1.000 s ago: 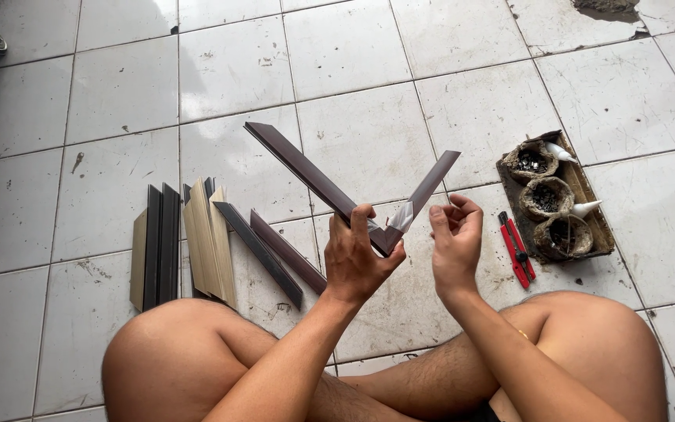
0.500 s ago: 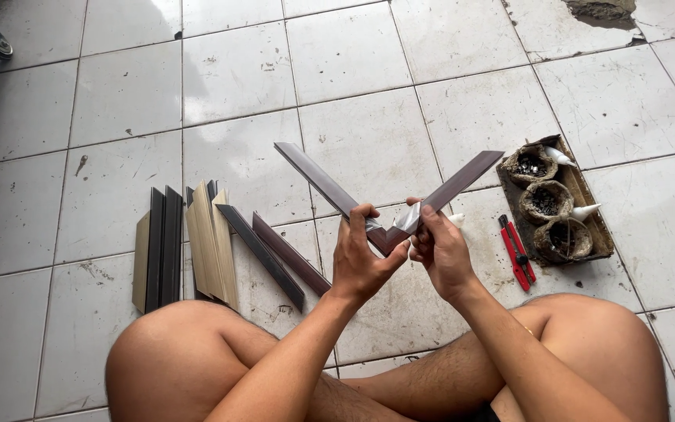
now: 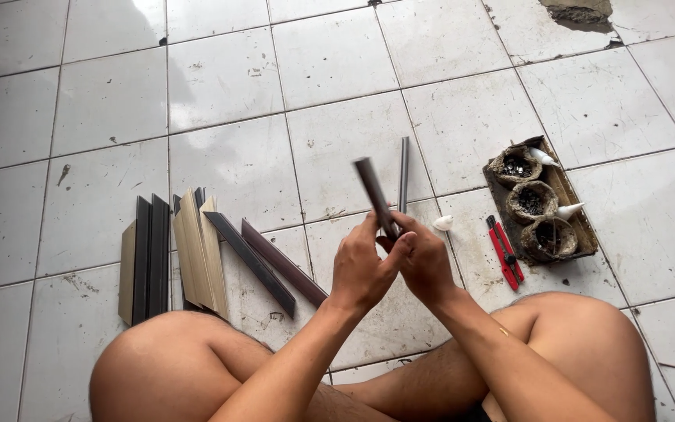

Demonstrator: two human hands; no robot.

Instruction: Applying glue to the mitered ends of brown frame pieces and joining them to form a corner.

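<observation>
Head view: both hands' fingers (image 3: 369,234) grip two dark strips (image 3: 374,195); three cups (image 3: 531,202) sit near.

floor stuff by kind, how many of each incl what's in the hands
Strips in the left hand and right hand: 2
Strips on the floor: about 8
Round bowls on the tray: 3
Red cutter: 1
Total: about 14
</observation>
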